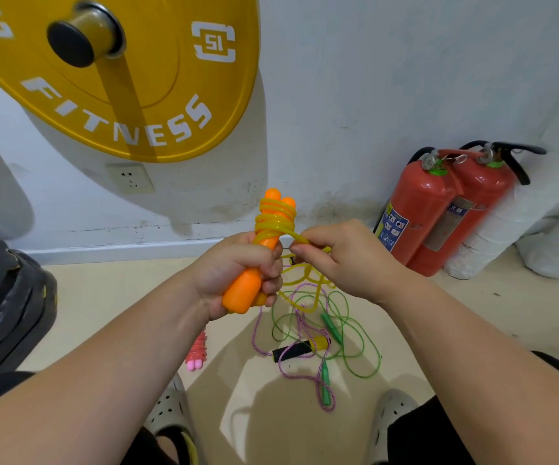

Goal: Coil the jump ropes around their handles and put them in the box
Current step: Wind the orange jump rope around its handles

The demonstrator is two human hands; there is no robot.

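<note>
Nearest, two grey sandals (167, 411) stand on the floor (120, 297). Just beyond them a green rope (355, 333) and a purple rope (291, 370) lie loose and tangled together, neither one wound. A pink bundle (197, 350), partly hidden by the left forearm, looks already coiled.

Above these, the left grip (241, 273) is clenched round the paired orange handles (242, 293), held upright. The right grip (341, 260) pinches the yellow rope (273, 218) beside them. Several turns sit on the handles' upper half, and a slack length trails to the floor.

So this rope is perhaps half wound, two more wait, and no box is in view. Against the wall stand two fire extinguishers (439, 209), with a yellow weight plate (137, 95) above.
</note>
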